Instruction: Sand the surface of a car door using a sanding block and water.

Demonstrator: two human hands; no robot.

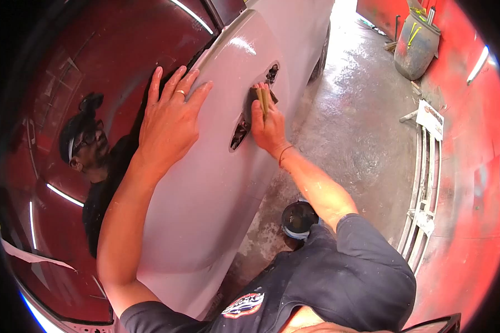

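Observation:
A pale grey car door (205, 194) fills the middle, with its dark window (50, 144) to the left. My left hand (169, 122) lies flat near the top edge of the door, fingers spread, a ring on one of them. In my right hand (268, 130) is a folded brown sheet of sandpaper (263, 100), pressed against the door between two handle openings. The far opening (272, 72) and the near opening (239, 135) show dark parts inside. Part of the sandpaper is hidden by my fingers.
A dark bucket (299, 217) stands on the wet-looking floor (350, 133) beside the door. Long pale bars (422, 188) lie along the red wall (472, 161) at right. A grey container (416, 47) with yellow strips stands at the far right.

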